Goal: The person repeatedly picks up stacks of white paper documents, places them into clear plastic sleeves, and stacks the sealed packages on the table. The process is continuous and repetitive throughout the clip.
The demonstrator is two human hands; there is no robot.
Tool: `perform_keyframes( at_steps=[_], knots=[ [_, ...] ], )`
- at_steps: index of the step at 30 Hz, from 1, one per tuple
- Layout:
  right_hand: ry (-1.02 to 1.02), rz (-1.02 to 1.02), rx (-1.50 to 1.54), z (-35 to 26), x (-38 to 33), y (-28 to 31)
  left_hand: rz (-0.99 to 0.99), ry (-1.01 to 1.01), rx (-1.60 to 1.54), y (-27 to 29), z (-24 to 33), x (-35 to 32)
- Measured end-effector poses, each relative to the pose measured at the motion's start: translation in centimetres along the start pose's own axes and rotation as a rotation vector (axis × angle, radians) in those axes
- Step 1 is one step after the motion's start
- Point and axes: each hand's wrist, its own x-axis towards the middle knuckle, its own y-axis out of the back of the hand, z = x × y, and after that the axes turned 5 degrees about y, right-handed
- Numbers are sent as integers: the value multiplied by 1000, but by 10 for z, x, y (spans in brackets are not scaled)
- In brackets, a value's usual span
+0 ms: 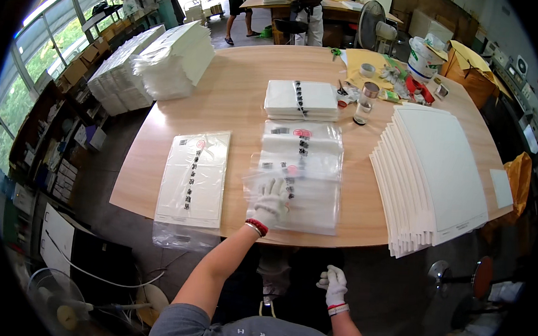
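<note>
L hand (271, 203) splayed at clear bags (317, 208) nr desk (239, 96) front edge; R hand (335, 284) unclamped, off desk. Prob. best: smooth gently.

The left hand (270, 199) hides part of the plastic bags (313, 210).

A wide, pale wood-grain table (243, 87) carries, along its front from left to right, a white packet in clear plastic (190, 179), overlapping clear printed bags (316, 198) and fanned white sheets (442, 171). Behind the bags sits a white pile (284, 100); farther right, a clear cylinder (365, 106) and white bucket (422, 61).
</note>
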Motion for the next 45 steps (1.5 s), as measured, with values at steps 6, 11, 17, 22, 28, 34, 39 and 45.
perform_keyframes(
  at_steps=[6,11,17,22,28,34,39,45],
  knots=[
    [25,25,3,4,1,0,-78,226,-308,-12,-35,29],
    [23,-15,-65,0,4,-9,-14,115,-93,-14,-32,55],
    [51,1,-121,6,3,-14,-449,215,-165,-58,-47,71],
    [22,-25,-164,-5,7,-29,-433,210,-584,4,-63,45],
    [59,-352,-15,-48,8,-105,-437,222,-612,28,-61,-11],
    [-36,-327,361,-54,44,-174,-426,179,-722,21,-56,-52],
    [88,-238,306,-49,35,-188,-276,282,-918,19,-66,-67],
    [113,-281,246,-46,15,-187,-105,238,-1110,24,-70,-65]
  ],
)
